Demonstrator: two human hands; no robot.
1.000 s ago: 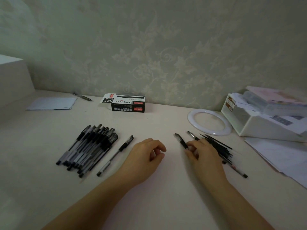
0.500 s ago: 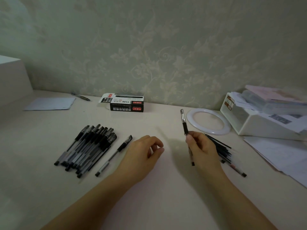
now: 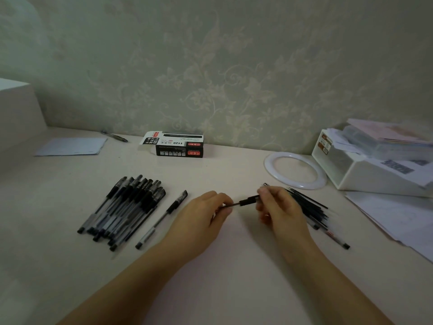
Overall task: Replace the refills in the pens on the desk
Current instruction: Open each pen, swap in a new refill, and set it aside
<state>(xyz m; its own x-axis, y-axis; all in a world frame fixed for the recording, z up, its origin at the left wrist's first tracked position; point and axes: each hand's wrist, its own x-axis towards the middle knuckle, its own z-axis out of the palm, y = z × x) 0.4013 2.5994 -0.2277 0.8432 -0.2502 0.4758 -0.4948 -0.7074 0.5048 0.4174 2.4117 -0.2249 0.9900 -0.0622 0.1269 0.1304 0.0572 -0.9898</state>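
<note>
Forearms: both entered from the lower edge of the frame and met at centre, over the desk (image 3: 234, 266).
Left hand (image 3: 201, 219): fingers were curled, fingertips pinching the lower-left end of the held pen (image 3: 248, 201).
Right hand (image 3: 281, 211): fingers were curled round the upper-right part of the same pen; its metal tip showed just above the knuckles.
Held pen: black grip section lay between the two hands, tilted up to the right, near frame centre. Whether it touched the desk could not be told.
Single pen (image 3: 161, 219): lay alone on the desk, just left of the left hand, capped end up-right.
Pen pile (image 3: 124, 207): a dozen or so capped black pens lay side by side, left of centre, beside the single pen.
Refills (image 3: 309, 205): a bundle of thin black rods lay partly behind the right hand.
Stray pen (image 3: 335, 238): lay at the bundle's lower-right end, pointing to lower right.
Papers (image 3: 386, 214): loose sheets at the right edge.
White ring (image 3: 295, 170): lay flat, right of centre, beyond the refills.
White bin (image 3: 365, 167): stood at right, holding papers.
Pen box (image 3: 178, 146): black, white and red carton near the wall, upper centre.
Blue sheet (image 3: 72, 146): upper left, with a further pen (image 3: 114, 136) beside it.
</note>
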